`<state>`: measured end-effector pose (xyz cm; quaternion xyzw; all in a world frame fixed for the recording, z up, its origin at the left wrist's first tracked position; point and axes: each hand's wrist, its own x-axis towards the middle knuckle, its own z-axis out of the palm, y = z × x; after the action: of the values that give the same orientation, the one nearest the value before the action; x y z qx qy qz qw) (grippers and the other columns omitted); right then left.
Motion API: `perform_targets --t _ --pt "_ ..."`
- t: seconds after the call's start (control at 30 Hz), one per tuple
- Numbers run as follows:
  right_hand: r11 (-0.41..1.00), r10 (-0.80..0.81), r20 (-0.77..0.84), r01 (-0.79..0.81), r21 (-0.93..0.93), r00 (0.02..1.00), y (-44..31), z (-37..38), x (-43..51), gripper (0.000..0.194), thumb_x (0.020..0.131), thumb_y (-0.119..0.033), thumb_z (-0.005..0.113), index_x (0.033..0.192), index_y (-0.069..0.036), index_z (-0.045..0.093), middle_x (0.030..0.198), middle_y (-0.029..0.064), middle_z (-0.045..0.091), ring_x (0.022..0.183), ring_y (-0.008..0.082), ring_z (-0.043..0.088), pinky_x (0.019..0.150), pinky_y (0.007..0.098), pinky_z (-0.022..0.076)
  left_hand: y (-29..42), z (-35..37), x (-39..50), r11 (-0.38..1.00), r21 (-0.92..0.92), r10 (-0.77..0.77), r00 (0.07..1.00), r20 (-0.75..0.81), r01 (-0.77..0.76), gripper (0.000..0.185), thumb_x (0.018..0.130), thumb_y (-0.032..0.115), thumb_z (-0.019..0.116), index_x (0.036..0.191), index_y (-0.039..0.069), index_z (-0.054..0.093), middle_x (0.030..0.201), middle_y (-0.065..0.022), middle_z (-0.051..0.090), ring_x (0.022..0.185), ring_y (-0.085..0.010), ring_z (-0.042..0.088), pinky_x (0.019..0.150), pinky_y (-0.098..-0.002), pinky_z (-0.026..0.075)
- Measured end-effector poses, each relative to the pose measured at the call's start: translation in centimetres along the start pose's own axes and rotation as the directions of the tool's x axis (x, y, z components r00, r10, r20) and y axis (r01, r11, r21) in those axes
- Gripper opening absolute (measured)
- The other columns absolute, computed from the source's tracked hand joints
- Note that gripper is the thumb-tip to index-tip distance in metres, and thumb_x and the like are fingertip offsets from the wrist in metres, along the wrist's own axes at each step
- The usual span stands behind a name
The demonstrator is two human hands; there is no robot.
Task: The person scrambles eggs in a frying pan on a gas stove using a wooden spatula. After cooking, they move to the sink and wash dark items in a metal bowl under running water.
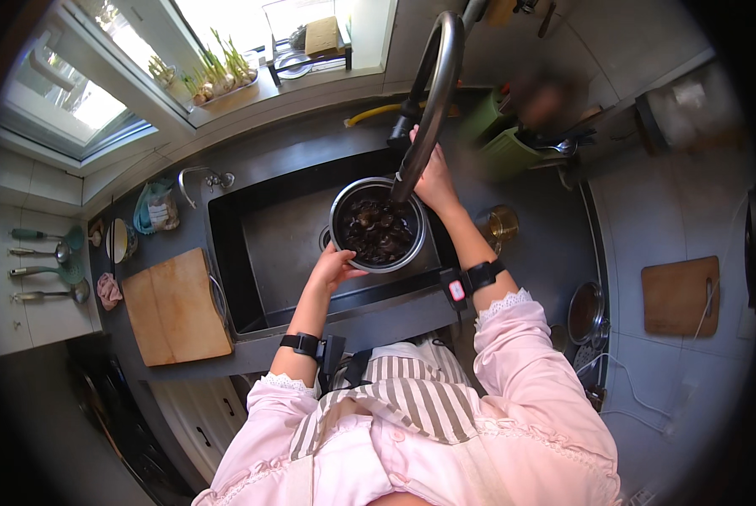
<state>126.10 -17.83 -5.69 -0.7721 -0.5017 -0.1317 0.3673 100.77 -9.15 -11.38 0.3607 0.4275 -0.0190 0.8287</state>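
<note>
A round metal bowl [420,243] is held over the sink basin [277,253] under the faucet's spout [406,187]. In the bowl lie dark, wrinkled pieces [378,226] that look like wood ear fungus in liquid. My left hand [335,269] grips the bowl's near-left rim, thumb on top. Beyond the bowl on the right, my right hand [438,180] reaches up beside the curved metal faucet [441,82]. The spout partly hides its fingers, so what they grip is unclear. Whether water is running cannot be made out.
Left of the sink are a wooden cutting board [176,310], a patterned bowl [122,240] and a small tap [220,180]. A glass vessel [501,222] stands right of my right forearm. Green utensil holders [509,152] stand behind it. Sprouting bulbs [226,79] line the windowsill.
</note>
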Motion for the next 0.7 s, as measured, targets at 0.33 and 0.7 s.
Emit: perform_targets --t 0.33,0.7 --pt "0.998 0.018 0.109 -0.024 0.059 0.994 -2.6 -1.1 -4.2 0.032 0.079 -0.004 0.06 0.11 0.001 0.061 0.123 0.0194 0.055 0.118 0.0373 0.051 0.1 0.0406 0.0424 -0.9 0.9 0.3 0.998 -0.062 -0.028 1.0 0.005 0.028 0.045 0.088 -0.004 0.046 0.13 0.009 0.037 0.116 -0.0177 0.058 0.09 -0.0299 0.067 0.073 -0.0456 0.06" --pt "0.971 0.183 0.608 -0.044 -0.236 0.773 -5.6 4.2 -10.9 0.062 0.068 -0.033 0.073 0.127 -0.033 0.056 0.155 0.0109 0.019 0.13 0.0466 0.026 0.092 0.0676 0.034 -2.1 2.4 0.5 0.998 -0.05 0.029 0.997 0.077 -0.025 0.047 0.083 -0.005 0.048 0.128 0.007 0.038 0.103 -0.0154 0.061 0.081 -0.0285 0.068 0.061 -0.04 0.062"
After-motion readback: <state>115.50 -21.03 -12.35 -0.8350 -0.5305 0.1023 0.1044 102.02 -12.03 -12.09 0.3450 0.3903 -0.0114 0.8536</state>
